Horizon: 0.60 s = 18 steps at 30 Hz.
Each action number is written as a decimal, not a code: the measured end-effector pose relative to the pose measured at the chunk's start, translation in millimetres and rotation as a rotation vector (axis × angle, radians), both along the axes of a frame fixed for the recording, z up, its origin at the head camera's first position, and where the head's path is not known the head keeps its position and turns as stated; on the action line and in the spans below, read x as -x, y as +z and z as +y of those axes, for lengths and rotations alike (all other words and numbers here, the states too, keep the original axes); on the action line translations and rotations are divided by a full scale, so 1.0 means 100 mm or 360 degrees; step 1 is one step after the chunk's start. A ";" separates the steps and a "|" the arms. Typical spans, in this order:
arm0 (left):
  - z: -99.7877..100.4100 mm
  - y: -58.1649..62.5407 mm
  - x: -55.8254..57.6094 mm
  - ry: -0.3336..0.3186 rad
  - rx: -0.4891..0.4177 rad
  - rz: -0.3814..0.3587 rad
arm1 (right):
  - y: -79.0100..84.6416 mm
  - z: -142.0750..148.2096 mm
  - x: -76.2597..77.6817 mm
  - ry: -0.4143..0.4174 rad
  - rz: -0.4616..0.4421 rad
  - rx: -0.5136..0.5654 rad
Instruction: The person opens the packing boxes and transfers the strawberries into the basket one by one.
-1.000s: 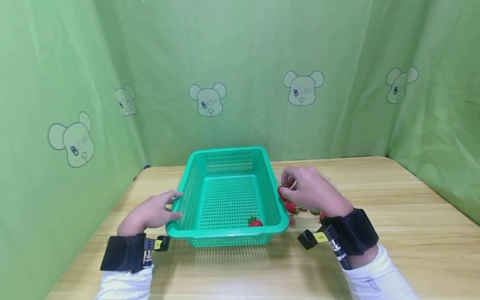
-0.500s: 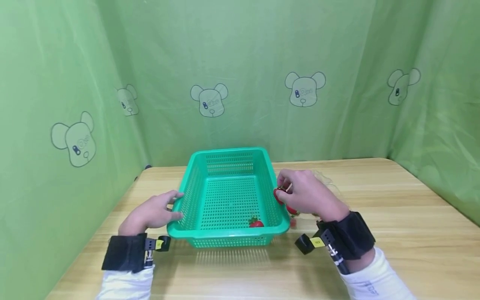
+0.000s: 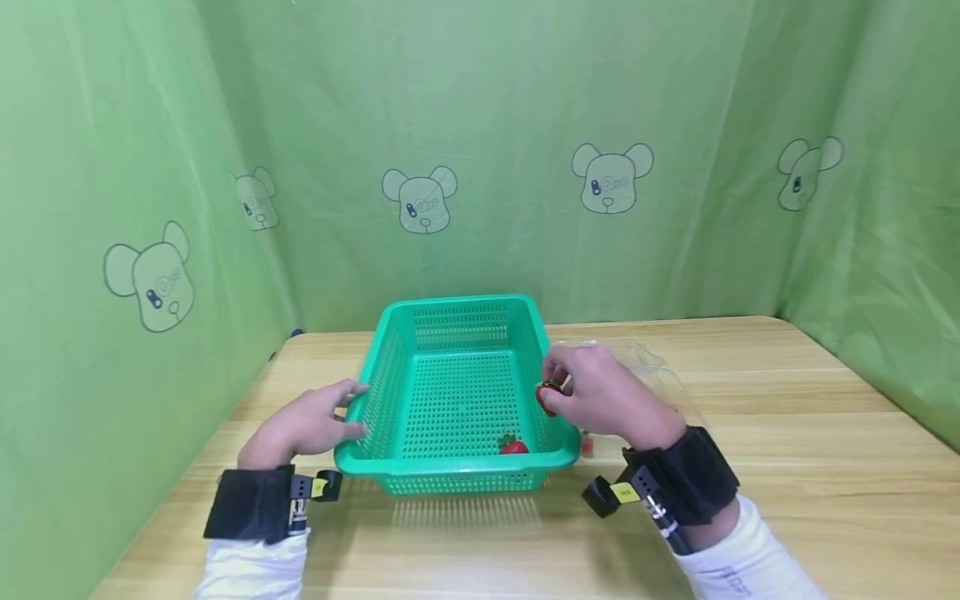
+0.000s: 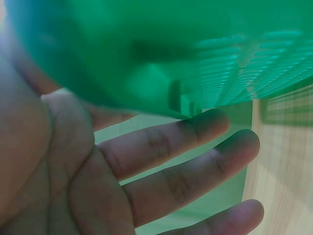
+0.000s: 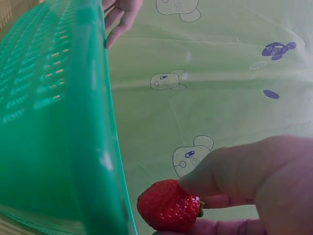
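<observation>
A green perforated plastic basket (image 3: 457, 462) stands on the wooden table. My right hand (image 3: 603, 398) pinches a red strawberry (image 5: 166, 204) between thumb and fingers, over the basket's right rim. Its green leaves face my palm in the right wrist view. Inside the basket, a second strawberry (image 3: 513, 447) lies in the near right corner. On the opposite side, my left hand (image 3: 306, 425) rests at the left rim, with index finger and thumb touching it. Its other fingers (image 4: 183, 176) extend loosely below the rim in the left wrist view.
Clear plastic packaging (image 3: 670, 377) lies right of the basket, partly hidden behind my right hand. A small red shape (image 3: 587, 445) shows beside the basket's near right corner. A green curtain (image 3: 495, 250) with bear-head prints encloses the table's back and sides.
My right hand has lifted the strawberry slightly left, from the loose strawberries beside the basket to its right rim. The left hand and basket have stayed in place.
</observation>
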<state>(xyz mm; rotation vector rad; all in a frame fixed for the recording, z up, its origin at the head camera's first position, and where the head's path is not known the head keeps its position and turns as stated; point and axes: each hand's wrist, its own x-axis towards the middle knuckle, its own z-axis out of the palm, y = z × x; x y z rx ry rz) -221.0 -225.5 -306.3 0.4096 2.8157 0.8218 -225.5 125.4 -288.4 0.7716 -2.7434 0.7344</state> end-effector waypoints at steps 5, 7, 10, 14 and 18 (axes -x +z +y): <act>0.00 0.01 -0.01 0.0000 0.0005 0.0000 | -0.03 -0.03 0.01 0.0017 0.0017 -0.0017; 0.01 0.01 -0.01 -0.0002 0.0011 0.0005 | -0.04 -0.03 0.02 0.0012 0.0026 -0.0022; 0.01 0.00 0.00 -0.0007 0.0016 0.0008 | -0.05 -0.03 0.02 0.0013 0.0052 -0.0026; 0.00 0.00 0.00 -0.0014 0.0016 0.0009 | -0.05 -0.03 0.03 0.0014 0.0061 -0.0033; 0.00 0.00 0.00 -0.0019 0.0012 0.0009 | -0.05 -0.01 0.03 -0.0013 0.0020 -0.0032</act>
